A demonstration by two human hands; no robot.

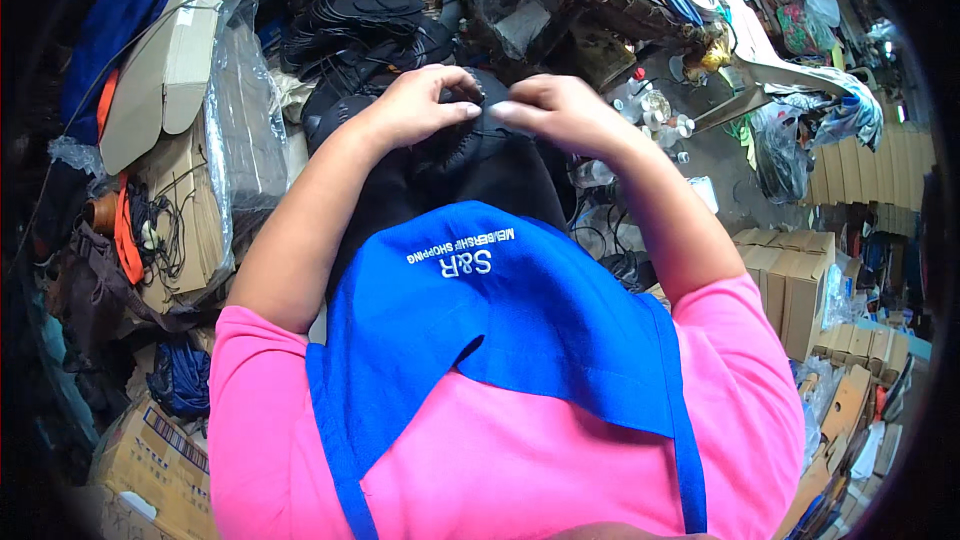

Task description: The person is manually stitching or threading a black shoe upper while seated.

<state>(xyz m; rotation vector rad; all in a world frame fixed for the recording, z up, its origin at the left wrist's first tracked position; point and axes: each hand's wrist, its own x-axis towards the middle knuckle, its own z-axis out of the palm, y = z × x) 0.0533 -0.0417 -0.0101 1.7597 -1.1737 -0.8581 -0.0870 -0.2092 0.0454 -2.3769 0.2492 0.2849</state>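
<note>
Both of my hands meet at the top edge of a black shoe upper point(470, 155) that rests against my blue apron point(500, 310). My left hand point(420, 105) pinches its stitched rim from the left, thumb on the front. From the right, my right hand point(555, 110) grips the same rim, fingertips almost touching the left thumb. The lower part of the black piece is hidden behind the apron and my pink shirt.
A stack of black soles point(360, 20) lies just beyond my hands. Cardboard pieces and plastic-wrapped bundles point(235, 110) stand at the left. Small brown boxes point(790, 280) are piled at the right. A cluttered workbench point(640, 0) with small bottles sits at the back.
</note>
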